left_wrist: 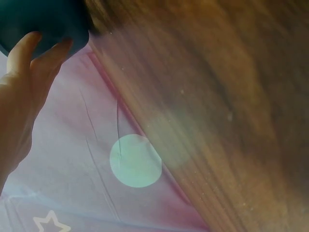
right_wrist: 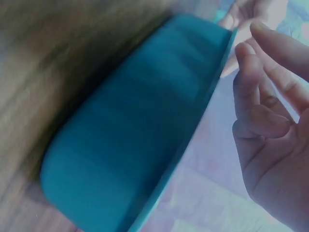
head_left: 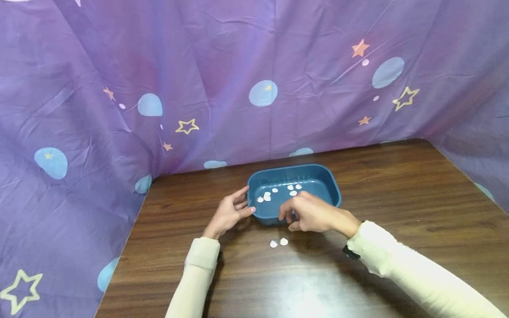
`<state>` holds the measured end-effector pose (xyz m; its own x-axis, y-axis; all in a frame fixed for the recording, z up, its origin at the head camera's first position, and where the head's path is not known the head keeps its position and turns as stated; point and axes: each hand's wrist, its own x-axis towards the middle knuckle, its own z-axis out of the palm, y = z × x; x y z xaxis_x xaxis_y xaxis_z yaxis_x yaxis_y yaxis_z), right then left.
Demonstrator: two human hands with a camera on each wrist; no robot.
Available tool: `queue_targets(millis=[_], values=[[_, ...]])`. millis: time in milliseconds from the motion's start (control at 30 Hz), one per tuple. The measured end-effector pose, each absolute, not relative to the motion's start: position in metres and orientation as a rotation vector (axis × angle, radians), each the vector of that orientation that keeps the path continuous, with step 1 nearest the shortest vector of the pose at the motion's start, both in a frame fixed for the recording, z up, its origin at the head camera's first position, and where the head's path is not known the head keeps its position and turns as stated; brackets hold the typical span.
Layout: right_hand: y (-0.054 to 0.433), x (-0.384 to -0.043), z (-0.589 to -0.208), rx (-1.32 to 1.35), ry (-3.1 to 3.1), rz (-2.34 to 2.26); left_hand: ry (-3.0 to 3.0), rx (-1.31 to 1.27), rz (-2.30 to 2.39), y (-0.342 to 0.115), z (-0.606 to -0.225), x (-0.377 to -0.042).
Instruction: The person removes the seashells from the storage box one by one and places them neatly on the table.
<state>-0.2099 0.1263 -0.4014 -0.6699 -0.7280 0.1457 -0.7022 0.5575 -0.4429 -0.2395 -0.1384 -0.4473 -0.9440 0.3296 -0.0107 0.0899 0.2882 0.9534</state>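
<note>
A blue plastic basin point(head_left: 274, 215) with rounded corners sits on the wooden table, several small white round pieces point(head_left: 267, 197) scattered over its floor. My left hand point(head_left: 228, 214) rests at its left end, thumb by the front corner and fingers against the side wall. The left wrist view shows those fingertips point(left_wrist: 33, 36) touching the basin's outside. Over the near rim hovers my right hand point(head_left: 310, 213), fingers loosely bent; in the right wrist view nothing shows between thumb and fingers. Two more white pieces point(head_left: 283, 241) lie on the table in front of the basin.
Dark wood tabletop point(head_left: 397, 212) surrounds the basin. Behind and beside the table hangs a purple cloth point(head_left: 222, 79) printed with stars and blue blobs, reaching the table's back edge. Light glares off the wood near the front.
</note>
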Motion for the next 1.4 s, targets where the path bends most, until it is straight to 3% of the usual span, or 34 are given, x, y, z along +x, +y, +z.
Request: queue_targets(millis=[533, 1033, 1400], values=[[0.144, -0.242, -0.4, -1.114, 2.762, -0.816, 2.331, 0.411, 1.708, -0.138, -0.445, -0.239], [0.151, -0.268, -0.375, -0.949, 2.681, -0.519, 2.362, 0.377, 1.701, -0.139, -0.446, -0.239], [0.146, -0.288, -0.368, -1.016, 2.699, -0.392, 2.36, 0.381, 1.698, -0.139, -0.445, -0.238]])
